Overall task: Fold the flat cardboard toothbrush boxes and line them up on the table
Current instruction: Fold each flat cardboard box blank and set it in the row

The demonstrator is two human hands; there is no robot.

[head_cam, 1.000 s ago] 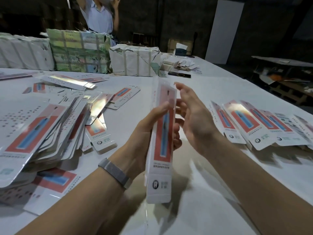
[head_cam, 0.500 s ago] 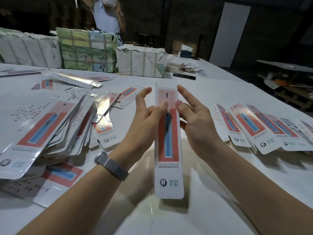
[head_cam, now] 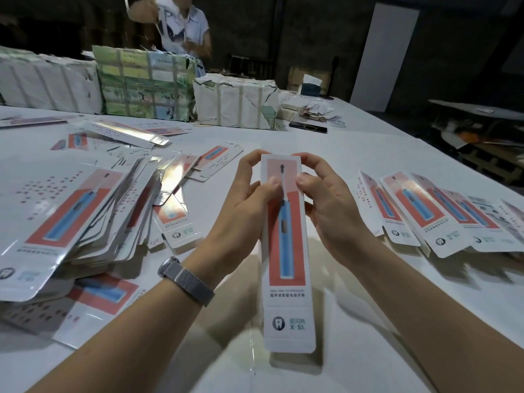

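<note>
Head cam view, so everything's seen looking down at the hands over a white table (head_cam: pixel 368 143). Both hands are wrapped round one toothbrush box (head_cam: pixel 286 251), dead centre and held up off the table with its printed face toward the camera. Left hand (head_cam: pixel 243 205) grips the top left edge, fingers curled behind and thumb pressed on the front. Right hand (head_cam: pixel 326 205) mirrors it on the top right edge, thumb on the front too. Looks to me like the box is basically folded into shape and they're squaring up the top end, though I can't tell if the end flaps are tucked.

Progress-wise, I'd say early-ish. Over at 3 o'clock there's a row of finished boxes (head_cam: pixel 442 217) lined up, overlapping a bit, only a handful. At 9 o'clock there's a fat pile of flat blanks (head_cam: pixel 71 217) waiting, plus loose flat ones (head_cam: pixel 218 163) scattered up around 11 o'clock. So way more left than done.

Wrapped bundles (head_cam: pixel 141 86) sit along the far edge at 12, and another person (head_cam: pixel 184 26) stands behind them.
</note>
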